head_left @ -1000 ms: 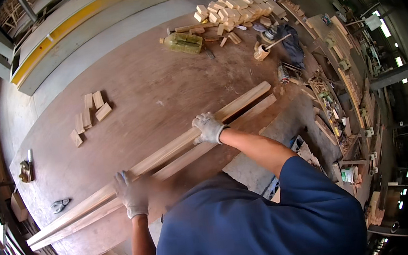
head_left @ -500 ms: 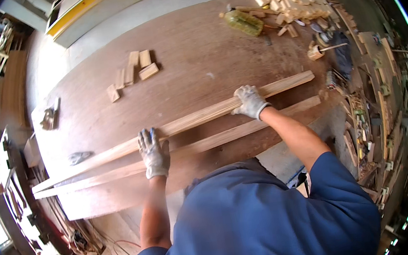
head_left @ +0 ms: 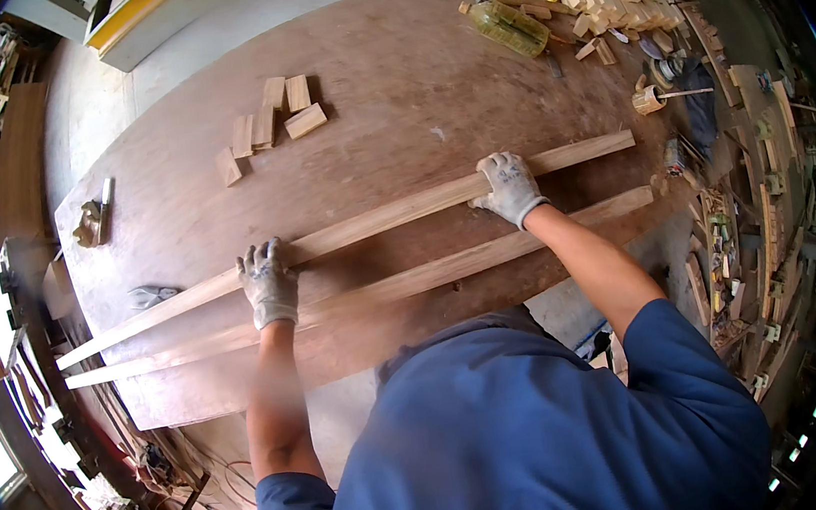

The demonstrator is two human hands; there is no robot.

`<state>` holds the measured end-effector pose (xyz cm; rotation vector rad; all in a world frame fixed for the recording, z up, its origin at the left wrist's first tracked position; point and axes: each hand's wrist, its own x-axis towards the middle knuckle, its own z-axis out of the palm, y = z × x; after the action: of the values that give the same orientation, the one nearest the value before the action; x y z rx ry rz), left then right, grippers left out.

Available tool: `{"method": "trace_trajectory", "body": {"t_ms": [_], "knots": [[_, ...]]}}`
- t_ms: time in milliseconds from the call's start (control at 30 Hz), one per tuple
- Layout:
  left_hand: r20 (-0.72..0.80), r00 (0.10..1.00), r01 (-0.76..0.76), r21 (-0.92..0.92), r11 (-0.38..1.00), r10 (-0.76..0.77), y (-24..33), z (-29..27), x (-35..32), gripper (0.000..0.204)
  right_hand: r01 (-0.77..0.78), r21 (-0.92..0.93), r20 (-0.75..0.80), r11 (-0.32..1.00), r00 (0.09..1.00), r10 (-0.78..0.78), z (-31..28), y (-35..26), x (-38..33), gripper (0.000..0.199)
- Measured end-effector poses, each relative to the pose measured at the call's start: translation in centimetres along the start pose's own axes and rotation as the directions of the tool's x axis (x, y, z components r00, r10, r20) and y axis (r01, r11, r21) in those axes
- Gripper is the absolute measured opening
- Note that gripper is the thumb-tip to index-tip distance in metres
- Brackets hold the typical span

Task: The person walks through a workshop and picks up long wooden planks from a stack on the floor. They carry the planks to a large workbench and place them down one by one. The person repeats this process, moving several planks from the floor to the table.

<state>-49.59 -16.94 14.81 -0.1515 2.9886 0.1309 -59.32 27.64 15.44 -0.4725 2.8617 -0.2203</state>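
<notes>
Two long, pale, straight-grained wooden battens lay side by side across the broad brown plywood tabletop (head_left: 389, 86). The gloved left hand (head_left: 268, 281) and gloved right hand (head_left: 509, 186) both pressed down on the far batten (head_left: 374, 223), fingers curled over its edge, arms extended. The near batten (head_left: 449, 265) lay untouched. Five small rectangular wood blocks (head_left: 270, 125) sat beyond.
</notes>
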Motion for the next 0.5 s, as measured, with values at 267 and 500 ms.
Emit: {"method": "trace_trajectory", "body": {"t_ms": [267,500], "knots": [[-0.052,0.998,-0.049,-0.125,0.991,0.043,-0.8,-1.8,5.1,0.055,-0.013,-0.053,-0.090,0.999,0.996,0.008,0.3,-0.7,4.8,0.055],[0.206,0.978,0.001,0.017,1.000,-0.004,-0.2,-3.4,6.7,0.055,-0.046,-0.226,0.213,0.973,0.972,0.095,-1.5,-1.4,6.3,0.065]]}}
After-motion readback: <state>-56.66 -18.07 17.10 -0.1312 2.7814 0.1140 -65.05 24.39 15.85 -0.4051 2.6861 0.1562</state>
